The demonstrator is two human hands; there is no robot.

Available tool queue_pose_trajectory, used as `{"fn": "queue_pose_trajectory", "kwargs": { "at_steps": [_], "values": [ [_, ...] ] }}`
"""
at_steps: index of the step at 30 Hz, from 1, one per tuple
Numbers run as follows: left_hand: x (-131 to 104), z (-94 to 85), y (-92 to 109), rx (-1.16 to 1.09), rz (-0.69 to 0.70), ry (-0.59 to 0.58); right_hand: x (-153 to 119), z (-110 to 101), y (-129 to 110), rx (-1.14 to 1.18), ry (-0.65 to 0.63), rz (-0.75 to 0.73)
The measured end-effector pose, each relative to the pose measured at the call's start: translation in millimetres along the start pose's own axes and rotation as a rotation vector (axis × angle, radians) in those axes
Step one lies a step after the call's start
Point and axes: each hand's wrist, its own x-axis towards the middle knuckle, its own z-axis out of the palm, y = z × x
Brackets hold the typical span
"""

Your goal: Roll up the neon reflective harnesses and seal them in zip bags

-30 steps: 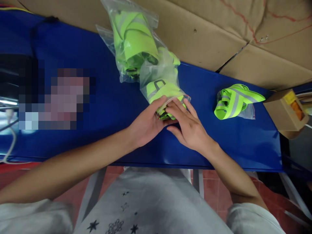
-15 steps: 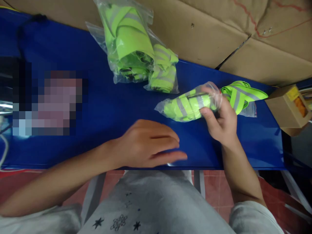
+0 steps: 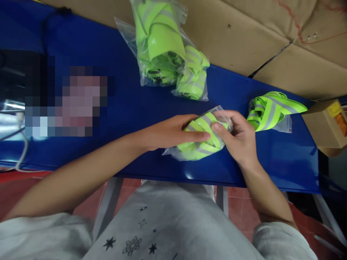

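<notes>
Between my hands is a clear plastic bag (image 3: 202, 148) with a folded neon-yellow reflective strap inside, grey stripes showing. My left hand (image 3: 173, 131) grips it from the left, thumb across the front and fingers behind. On the other side, my right hand (image 3: 238, 135) pinches the bag's right end with the thumb on top; some of its fingertips are hidden. The bag is held just above the blue table (image 3: 151, 166). A neon-yellow reflective strap (image 3: 271, 108) lies loosely looped on a flat clear bag to the right of my right hand.
Larger clear bags of neon-yellow reflective material (image 3: 162, 39) and a smaller one (image 3: 192, 79) rest at the back. Brown cardboard (image 3: 244, 29) lines the far edge. A small cardboard box (image 3: 325, 122) stands at the right end. A blurred-out item (image 3: 84, 97) and a white cable (image 3: 25, 148) are at left.
My left hand has moved up and right from over the table and taken hold of the bag. My right hand has brought the bag nearer and turned it. The camera view has shifted slightly.
</notes>
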Motion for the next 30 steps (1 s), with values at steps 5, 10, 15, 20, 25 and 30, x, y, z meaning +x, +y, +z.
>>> {"fn": "queue_pose_trajectory", "kwargs": {
  "at_steps": [5,10,15,20,25,30],
  "values": [
    [-0.7,4.1,0.0,-0.193,-0.007,-0.067,1.8,-14.3,-6.1,0.059,-0.274,0.033],
    [3.3,6.8,-12.1,-0.032,0.121,-0.015,4.8,-28.7,-4.6,0.104,-0.781,0.011],
    [6.9,4.5,-17.0,-0.024,0.152,0.045,5.4,-17.0,-7.1,0.067,-0.686,0.084],
    [5.7,6.2,-14.6,-0.173,0.056,0.045,5.3,-16.9,0.3,-0.077,-0.305,0.091],
    [4.7,6.8,-15.5,-0.292,0.027,0.076,9.3,-30.3,10.1,0.016,-0.492,0.074],
    [3.0,2.0,-12.0,-0.193,0.076,0.058,7.0,-33.8,-6.6,0.137,-0.71,0.046]
  ]
}}
